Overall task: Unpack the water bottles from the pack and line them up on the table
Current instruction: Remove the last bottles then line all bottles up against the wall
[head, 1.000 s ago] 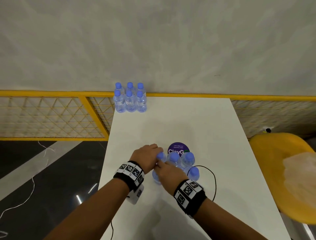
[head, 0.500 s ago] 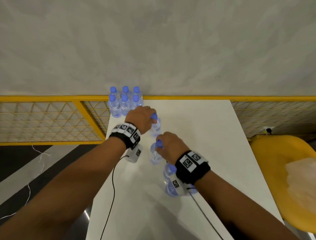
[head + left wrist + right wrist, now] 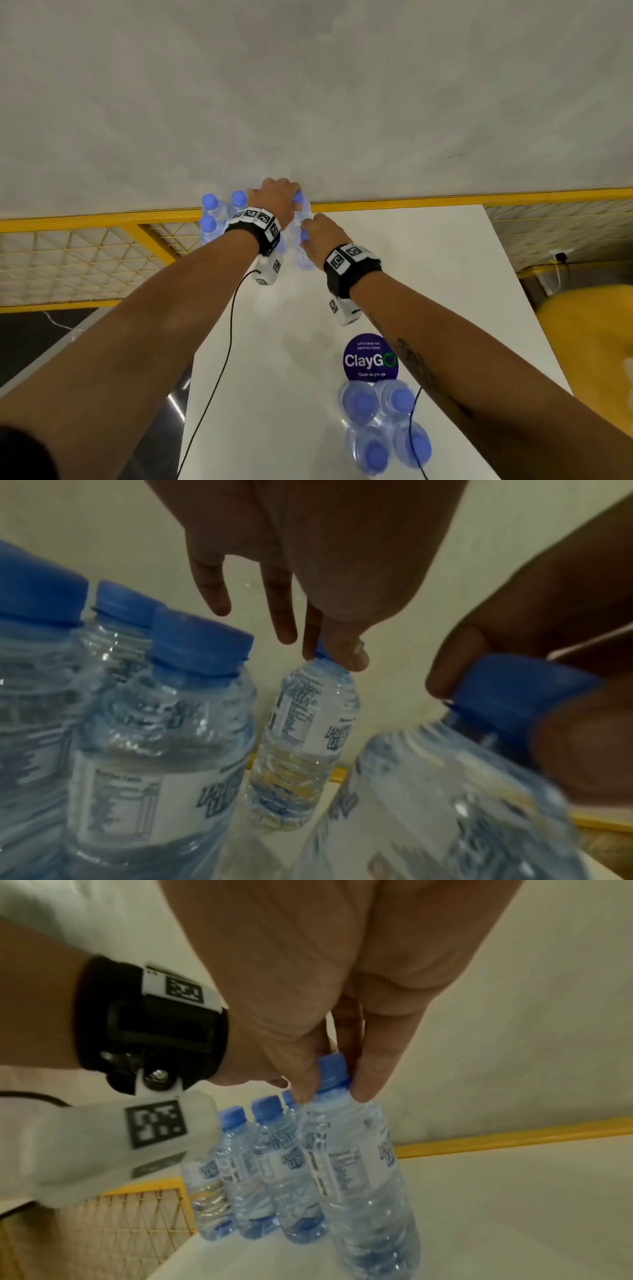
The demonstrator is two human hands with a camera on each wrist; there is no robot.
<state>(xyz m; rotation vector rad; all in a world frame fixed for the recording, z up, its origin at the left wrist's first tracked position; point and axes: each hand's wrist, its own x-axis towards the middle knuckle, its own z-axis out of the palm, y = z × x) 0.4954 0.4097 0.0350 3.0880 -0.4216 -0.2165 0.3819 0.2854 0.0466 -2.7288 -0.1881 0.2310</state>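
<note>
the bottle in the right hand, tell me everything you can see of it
The bottle in the right hand is a small clear plastic water bottle with a blue screw cap and a white label printed in dark blue. It looks full and sealed. It stands nearly upright, its base low at the white table, right beside the lined-up bottles. The right hand pinches it at the cap from above.

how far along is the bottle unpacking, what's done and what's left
Roughly past halfway. Done: a group of bottles already stands at the table's far left corner. In hand: the left hand pinches one bottle by its cap, and the right hand pinches another bottle by its cap, both beside that group. Left: four bottles in the pack near the table's front edge.
</note>
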